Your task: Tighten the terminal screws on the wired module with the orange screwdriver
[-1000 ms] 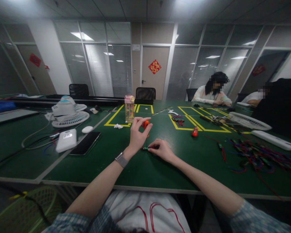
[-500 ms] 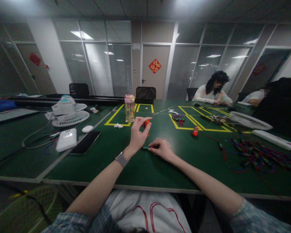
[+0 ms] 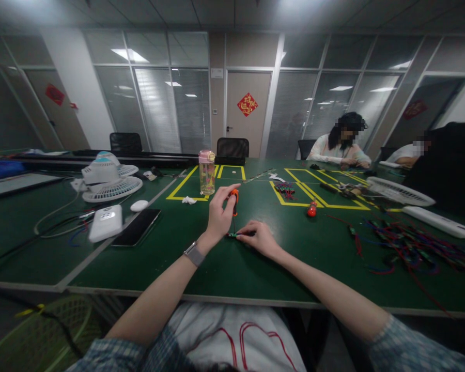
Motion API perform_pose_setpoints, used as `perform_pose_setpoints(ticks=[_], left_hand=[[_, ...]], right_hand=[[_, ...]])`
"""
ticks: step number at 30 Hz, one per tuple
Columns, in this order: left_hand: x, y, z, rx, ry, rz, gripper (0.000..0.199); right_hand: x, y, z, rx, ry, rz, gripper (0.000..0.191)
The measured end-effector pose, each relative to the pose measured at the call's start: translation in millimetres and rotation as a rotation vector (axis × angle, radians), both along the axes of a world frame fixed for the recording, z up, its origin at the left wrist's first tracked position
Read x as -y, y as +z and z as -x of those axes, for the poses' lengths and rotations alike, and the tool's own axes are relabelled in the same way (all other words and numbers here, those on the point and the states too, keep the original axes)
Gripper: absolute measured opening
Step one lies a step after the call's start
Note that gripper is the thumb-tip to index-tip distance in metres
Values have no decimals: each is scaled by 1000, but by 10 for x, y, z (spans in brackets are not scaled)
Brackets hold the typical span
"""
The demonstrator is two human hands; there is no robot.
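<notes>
My left hand is closed on the orange and black handle of a screwdriver, which stands upright with its thin shaft pointing down. Under its tip, a small green circuit board lies on the green table. The fingertips of my right hand pinch at the board's right end, where a thin wire seems to run; the exact grip is too small to make out.
A pink-capped bottle stands beyond my left hand. Left are a black phone, white box and fan. Right are a red-orange object and tangled wires. A person sits across the table.
The fingers of my left hand have shifted on the screwdriver handle, and more of the handle shows. My right hand and the board have hardly moved.
</notes>
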State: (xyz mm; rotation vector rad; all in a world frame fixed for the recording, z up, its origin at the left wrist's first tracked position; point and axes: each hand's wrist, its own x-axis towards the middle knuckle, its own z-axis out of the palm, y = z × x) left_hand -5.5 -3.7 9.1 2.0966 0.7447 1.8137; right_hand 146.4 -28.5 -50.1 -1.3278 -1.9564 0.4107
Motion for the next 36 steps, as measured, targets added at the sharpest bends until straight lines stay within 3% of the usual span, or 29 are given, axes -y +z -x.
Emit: perform_pose_setpoints(ticks=[23, 30, 36], left_hand=[[29, 27, -16, 16, 60, -31, 17], [15, 8, -24, 17, -63, 39, 26], [23, 20, -23, 13, 40, -13, 19]], right_hand=[[9, 17, -6, -43, 1, 18, 12], [26, 45, 5, -30, -2, 43, 13], [20, 39, -1, -22, 0, 41, 13]])
